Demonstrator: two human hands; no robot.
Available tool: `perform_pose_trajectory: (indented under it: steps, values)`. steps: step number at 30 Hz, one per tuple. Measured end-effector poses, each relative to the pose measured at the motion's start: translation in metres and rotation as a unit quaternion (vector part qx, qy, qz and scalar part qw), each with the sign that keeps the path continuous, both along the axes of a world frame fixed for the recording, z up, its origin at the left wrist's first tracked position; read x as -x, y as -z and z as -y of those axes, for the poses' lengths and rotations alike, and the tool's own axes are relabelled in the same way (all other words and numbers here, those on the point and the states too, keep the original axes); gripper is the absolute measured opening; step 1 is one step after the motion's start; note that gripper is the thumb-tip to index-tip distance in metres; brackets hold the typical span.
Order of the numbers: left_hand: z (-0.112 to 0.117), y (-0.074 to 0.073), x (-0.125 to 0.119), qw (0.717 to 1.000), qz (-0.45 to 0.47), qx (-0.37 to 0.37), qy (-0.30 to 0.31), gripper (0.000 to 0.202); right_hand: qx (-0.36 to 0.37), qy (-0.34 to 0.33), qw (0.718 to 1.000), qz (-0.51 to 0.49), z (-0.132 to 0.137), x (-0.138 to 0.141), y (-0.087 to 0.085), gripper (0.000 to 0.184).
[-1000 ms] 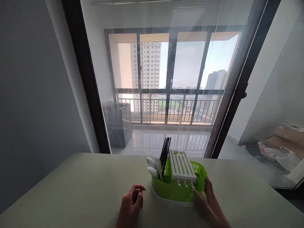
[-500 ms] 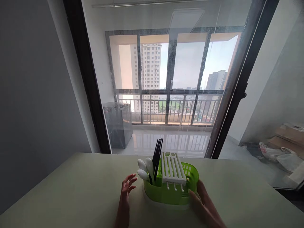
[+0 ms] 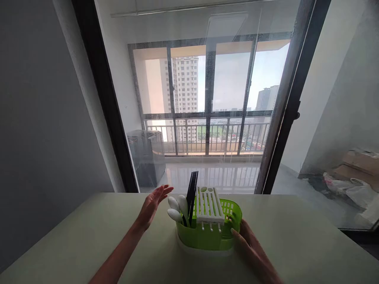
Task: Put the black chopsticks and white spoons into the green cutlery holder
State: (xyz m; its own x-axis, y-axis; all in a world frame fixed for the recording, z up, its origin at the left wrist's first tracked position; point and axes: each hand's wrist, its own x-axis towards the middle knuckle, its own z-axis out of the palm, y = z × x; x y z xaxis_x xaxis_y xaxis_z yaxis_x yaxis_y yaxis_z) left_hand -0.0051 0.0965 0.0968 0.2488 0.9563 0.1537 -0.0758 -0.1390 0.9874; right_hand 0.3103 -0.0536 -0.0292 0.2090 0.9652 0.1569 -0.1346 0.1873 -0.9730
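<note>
A green plastic cutlery holder on a white base stands on the pale table in front of me. White spoons and black chopsticks stick up from its left side, and a white slotted insert lies tilted across its top. My right hand grips the holder's right side. My left hand is raised beside the spoons with fingers stretched out, touching nothing.
Behind the table is a large glass sliding door with a dark frame, opening on a balcony with a railing and a grey cabinet. A grey wall stands on the left. Boxes and bags lie at the right.
The holder has slid left across the table under my right hand. My left hand lifted off the table, uncurled, and reached forward next to the spoons.
</note>
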Motion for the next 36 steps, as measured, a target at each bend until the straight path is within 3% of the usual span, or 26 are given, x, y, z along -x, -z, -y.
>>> perform_pose_trajectory:
  steps: [3,5,8,11,18,24,31,36]
  values:
    - [-0.015,-0.045,-0.012,0.995,-0.057,-0.021,0.082,0.062,-0.001,0.012,1.0,0.008,-0.001,0.001,0.0,0.066]
    - [-0.021,-0.065,-0.025,0.986,-0.09,-0.025,0.135,0.061,-0.006,0.017,1.0,0.005,-0.001,0.002,0.001,0.066]
    - [-0.025,-0.079,-0.048,0.97,-0.149,-0.033,0.19,0.059,-0.018,0.004,1.0,-0.001,-0.003,0.002,0.0,0.065]
    - [-0.027,-0.08,-0.069,0.96,-0.185,-0.043,0.206,0.057,-0.02,-0.014,1.0,0.009,-0.003,-0.001,-0.003,0.064]
    - [-0.023,-0.079,-0.088,0.963,-0.202,-0.048,0.172,0.05,-0.015,-0.023,1.0,-0.003,-0.003,-0.001,-0.007,0.07]
    - [-0.023,-0.084,-0.08,0.978,-0.135,-0.04,0.151,0.048,-0.01,0.014,1.0,-0.025,-0.01,-0.002,0.008,0.074]
    - [-0.04,-0.108,-0.047,0.996,-0.017,-0.065,0.051,0.045,0.008,0.079,0.996,-0.033,-0.026,-0.016,0.028,0.075]
    - [-0.046,-0.13,-0.003,0.986,0.137,-0.035,-0.083,0.021,0.007,0.159,0.971,-0.179,-0.017,-0.036,0.03,0.051]
